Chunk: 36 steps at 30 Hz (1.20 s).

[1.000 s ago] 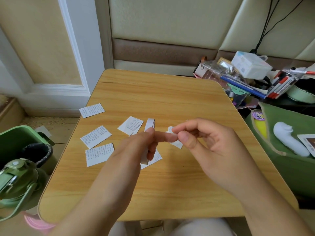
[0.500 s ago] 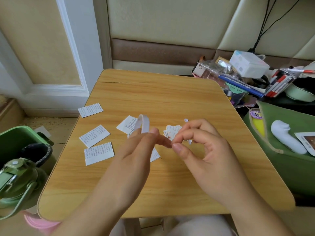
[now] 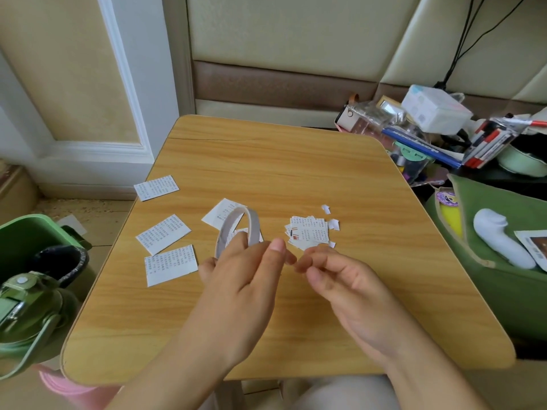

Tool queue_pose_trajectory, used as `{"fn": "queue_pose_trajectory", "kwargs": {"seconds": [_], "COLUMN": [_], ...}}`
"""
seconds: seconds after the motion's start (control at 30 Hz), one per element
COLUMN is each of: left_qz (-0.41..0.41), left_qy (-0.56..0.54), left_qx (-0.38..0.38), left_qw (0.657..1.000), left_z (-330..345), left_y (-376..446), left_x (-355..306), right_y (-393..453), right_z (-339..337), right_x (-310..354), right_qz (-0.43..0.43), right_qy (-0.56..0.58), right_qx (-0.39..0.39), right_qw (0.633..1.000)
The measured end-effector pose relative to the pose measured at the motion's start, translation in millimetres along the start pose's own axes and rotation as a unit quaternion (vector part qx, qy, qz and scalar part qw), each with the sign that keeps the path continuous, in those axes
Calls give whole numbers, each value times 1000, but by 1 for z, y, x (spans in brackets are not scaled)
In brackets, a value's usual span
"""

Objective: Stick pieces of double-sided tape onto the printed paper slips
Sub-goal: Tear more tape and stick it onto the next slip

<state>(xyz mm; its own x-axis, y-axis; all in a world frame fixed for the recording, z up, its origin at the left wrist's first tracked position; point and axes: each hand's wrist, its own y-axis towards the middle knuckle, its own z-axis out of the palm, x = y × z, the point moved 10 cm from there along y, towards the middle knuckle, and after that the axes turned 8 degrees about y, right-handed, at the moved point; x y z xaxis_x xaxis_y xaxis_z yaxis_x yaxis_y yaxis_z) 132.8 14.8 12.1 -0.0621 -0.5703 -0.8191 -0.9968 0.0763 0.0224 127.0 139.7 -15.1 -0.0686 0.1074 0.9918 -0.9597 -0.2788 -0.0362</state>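
Observation:
Printed paper slips lie on the wooden table (image 3: 266,161): three at the left (image 3: 163,234), one (image 3: 223,214) behind the tape roll, and a small stack (image 3: 307,235) at the middle. My left hand (image 3: 242,279) grips the white double-sided tape roll (image 3: 251,224), which stands on edge above the table. My right hand (image 3: 340,279) has curled fingers, and its thumb and forefinger pinch a tiny piece of tape at my left forefinger's tip. The piece itself is barely visible. Small white backing scraps (image 3: 334,224) lie right of the stack.
A green bin (image 3: 29,232) and a green bottle (image 3: 23,315) stand on the floor at the left. Boxes, pens and jars (image 3: 429,134) crowd the far right. A green bag (image 3: 503,291) with a white object (image 3: 497,241) lies beside the table's right edge.
Both hands have drawn back toward me, uncovering the stack of slips. The tape roll has tipped up higher in my left hand. The fingertips of the two hands have parted slightly.

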Motion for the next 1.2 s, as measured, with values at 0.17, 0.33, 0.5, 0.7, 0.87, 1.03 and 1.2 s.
{"fn": "queue_pose_trajectory", "kwargs": {"seconds": [0.17, 0.33, 0.5, 0.7, 0.87, 1.03, 1.2], "left_qz": [-31, 12, 40, 35, 38, 39, 48], "left_qy": [-5, 68, 187, 214, 210, 210, 204], "left_qx": [-19, -41, -79, -82, -85, -84, -93], "left_qw": [999, 997, 978, 973, 973, 973, 973], "left_z": [-14, -23, -16, -11, -11, -10, -12], "left_y": [12, 16, 9, 5, 6, 5, 2], "left_x": [24, 32, 37, 53, 52, 51, 50], "right_y": [-1, 27, 72, 93, 89, 84, 80], "right_z": [8, -39, -53, -53, -50, -53, -59], "right_x": [-6, 1, -17, -21, -11, -8, -2], "right_qz": [28, 4, 15, -7, -53, -56, -61], "right_qy": [100, -173, -430, -483, -489, -459, -452], "right_qx": [37, -120, -99, -87, -98, -109, -163], "right_qw": [994, 978, 897, 871, 865, 880, 875]}}
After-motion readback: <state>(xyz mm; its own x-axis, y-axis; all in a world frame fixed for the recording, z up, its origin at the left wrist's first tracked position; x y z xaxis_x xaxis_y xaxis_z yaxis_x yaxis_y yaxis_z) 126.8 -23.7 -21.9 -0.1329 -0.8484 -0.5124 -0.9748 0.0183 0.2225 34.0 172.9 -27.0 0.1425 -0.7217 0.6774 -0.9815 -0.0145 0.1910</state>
